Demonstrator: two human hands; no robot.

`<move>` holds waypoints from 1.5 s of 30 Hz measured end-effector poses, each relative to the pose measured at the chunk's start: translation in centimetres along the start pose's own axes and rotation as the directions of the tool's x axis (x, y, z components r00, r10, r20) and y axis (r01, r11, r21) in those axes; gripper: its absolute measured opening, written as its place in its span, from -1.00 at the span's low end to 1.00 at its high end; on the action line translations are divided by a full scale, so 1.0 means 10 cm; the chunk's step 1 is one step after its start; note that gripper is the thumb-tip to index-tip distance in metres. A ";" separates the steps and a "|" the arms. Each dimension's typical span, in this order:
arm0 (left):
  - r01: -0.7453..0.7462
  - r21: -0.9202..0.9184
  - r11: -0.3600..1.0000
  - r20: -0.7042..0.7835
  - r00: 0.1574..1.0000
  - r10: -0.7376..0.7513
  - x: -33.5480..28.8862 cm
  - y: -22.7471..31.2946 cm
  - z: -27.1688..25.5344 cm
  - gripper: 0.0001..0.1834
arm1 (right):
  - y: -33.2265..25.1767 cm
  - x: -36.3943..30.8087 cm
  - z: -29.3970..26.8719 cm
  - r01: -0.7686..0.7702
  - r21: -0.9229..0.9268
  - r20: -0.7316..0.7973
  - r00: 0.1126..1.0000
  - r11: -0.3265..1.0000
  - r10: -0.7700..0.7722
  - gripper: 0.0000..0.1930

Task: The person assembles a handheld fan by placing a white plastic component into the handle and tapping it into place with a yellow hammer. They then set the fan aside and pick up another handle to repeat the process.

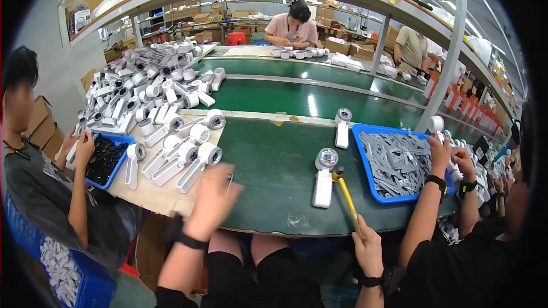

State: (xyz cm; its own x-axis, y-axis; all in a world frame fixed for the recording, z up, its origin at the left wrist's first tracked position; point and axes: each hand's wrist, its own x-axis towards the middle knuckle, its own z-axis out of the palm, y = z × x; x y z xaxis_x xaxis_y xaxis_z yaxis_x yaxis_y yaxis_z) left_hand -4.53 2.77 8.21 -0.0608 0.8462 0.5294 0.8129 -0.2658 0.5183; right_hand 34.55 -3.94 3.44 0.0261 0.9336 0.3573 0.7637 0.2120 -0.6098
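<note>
My right hand (369, 251) is closed round the handle of a small hammer (346, 198) with a yellow shaft and dark head. The hammer's head is beside a white handheld fan (323, 188) lying on the green table top. Farther back lies a second white fan (342, 131). My left hand (214, 197), smeared by motion, is over the table's front edge, nearest to a white fan (197, 170) at the right side of a small group on a tan sheet. Its fingers are too blurred to show whether they hold anything.
Left is a large heap of white fans (148, 80); a blue tray of black parts (124, 162) is by a co-worker's hands (83, 148). Right, a blue tray (388, 198) holds grey strips, with another co-worker's hands (451, 159) over it. A green conveyor (274, 98) runs behind.
</note>
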 end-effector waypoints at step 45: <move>0.002 -0.351 0.937 -0.117 0.992 -0.046 -0.40 0.43 1.01 -0.76 | -0.51 -0.06 0.08 0.063 0.364 0.228 0.961 0.929 -0.155 -0.40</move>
State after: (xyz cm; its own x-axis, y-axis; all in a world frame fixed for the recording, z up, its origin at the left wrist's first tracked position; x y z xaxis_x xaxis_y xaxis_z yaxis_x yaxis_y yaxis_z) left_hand 5.08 2.87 1.55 -0.1657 0.7977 0.5799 0.5580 -0.4090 0.7220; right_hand 30.06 -5.37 5.76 -0.2400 0.9305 0.2767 0.4767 0.3613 -0.8014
